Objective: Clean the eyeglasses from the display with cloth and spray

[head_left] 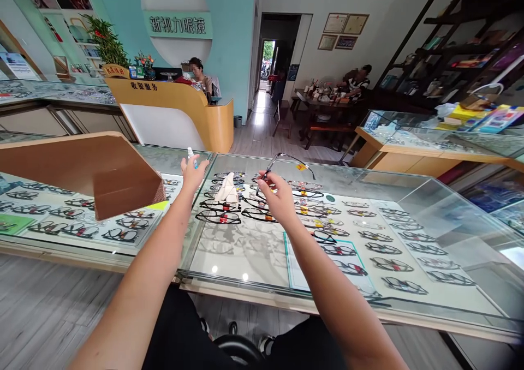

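Note:
My left hand (192, 172) is curled around a small spray bottle (190, 153) with a white top and a bit of blue, at the far side of the glass counter. Most of the bottle is hidden by the hand. In my right hand (278, 196), a pair of dark-framed eyeglasses (286, 155) is pinched between thumb and fingers, raised over the counter. A yellow tag hangs by one of its temples. Between the hands, a pale crumpled cloth (228, 189) lies on the glass, close to rows of eyeglasses (223, 217).
The glass display counter (249, 285) spans the front, with many eyeglasses in it. A brown mirror or stand (82, 168) juts over its left part. Beyond are a yellow reception desk (172, 100) with a person behind it, and another person at a dark table (323, 98).

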